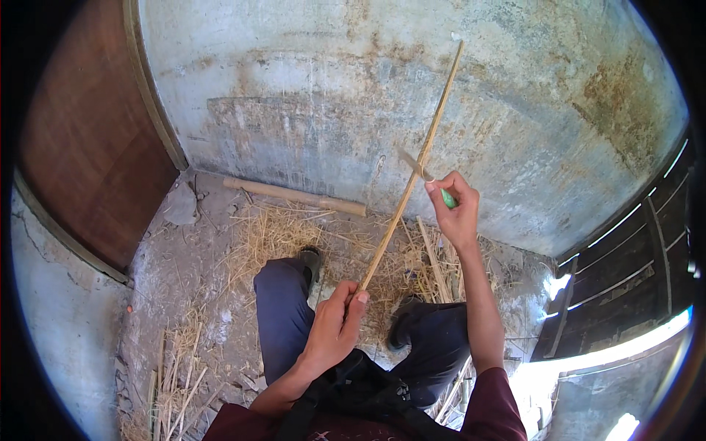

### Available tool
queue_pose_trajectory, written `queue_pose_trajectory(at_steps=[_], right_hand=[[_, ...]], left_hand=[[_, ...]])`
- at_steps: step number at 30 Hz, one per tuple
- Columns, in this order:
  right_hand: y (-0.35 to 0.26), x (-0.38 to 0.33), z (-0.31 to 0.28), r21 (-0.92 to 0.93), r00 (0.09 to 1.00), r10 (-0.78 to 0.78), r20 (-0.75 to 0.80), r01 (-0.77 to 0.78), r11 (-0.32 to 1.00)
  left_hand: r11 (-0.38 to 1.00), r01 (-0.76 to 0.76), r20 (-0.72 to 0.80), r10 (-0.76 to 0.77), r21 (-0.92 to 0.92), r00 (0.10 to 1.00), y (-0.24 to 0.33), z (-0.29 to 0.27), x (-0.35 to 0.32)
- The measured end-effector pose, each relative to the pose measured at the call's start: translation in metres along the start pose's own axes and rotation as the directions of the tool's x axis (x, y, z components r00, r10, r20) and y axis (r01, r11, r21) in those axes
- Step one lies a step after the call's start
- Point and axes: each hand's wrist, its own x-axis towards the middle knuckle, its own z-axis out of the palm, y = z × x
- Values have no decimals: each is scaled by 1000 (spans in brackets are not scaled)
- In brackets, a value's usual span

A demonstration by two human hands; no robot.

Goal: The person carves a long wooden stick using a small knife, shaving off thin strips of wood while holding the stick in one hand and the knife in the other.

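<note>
left hand (pixel 334 327) grips the low end of a thin bamboo strip (pixel 415 173); above it, right hand (pixel 456 209) holds a green-handled knife (pixel 425 175) against the strip.

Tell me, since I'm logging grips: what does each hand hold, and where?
Left hand grips the bamboo strip at its lower end; right hand holds the knife by its green handle.

Head view — looking steeply down.
</note>
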Motion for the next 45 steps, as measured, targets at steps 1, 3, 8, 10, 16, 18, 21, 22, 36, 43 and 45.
queue_pose_trajectory(at_steps=[1, 3, 8, 10, 16, 18, 21, 22, 36, 43, 45], right_hand=[[1, 6, -1, 21, 1000, 3, -22, -2, 1000], [1, 12, 1, -45, 998, -51, -26, 50, 998], [-13, 21, 3, -210, 992, -130, 11, 129, 969], [-13, 21, 4, -248, 986, -168, 11, 166, 955], [-25, 35, 1, -446, 922, -379, 84, 375, 813], [-37, 46, -11, -499, 904, -386, 182, 424, 756], [-53, 62, -25, -561, 845, -391, 366, 535, 631], [-56, 67, -26, -560, 800, -401, 446, 599, 572], [-92, 106, -35, -556, 679, -112, 725, 673, 488], [-68, 63, -35, -702, 876, 98, 473, 307, 643], [-44, 56, -29, -752, 906, 85, 414, 288, 593]], left_hand=[[999, -31, -9, 31, -8, 999, -3, 1, 1], [997, -70, -17, 70, -16, 997, -5, 2, 1], [990, -14, -15, 12, -144, 1000, -15, -2, 2], [994, 11, -7, -12, -109, 1000, -13, -7, 3], [998, 27, 53, -24, -64, 998, -24, -23, 9], [1000, -15, 61, 15, -13, 998, -20, -27, 11], [995, -69, 54, 65, 72, 996, -11, -23, 10], [990, -110, 21, 109, 86, 994, -12, -22, 9], [945, -55, -26, 67, 321, 997, -4, -25, 9], [870, 320, 391, -164, -376, 906, -2, -24, 19], [834, 397, 443, -212, -382, 871, 4, -15, 21]])
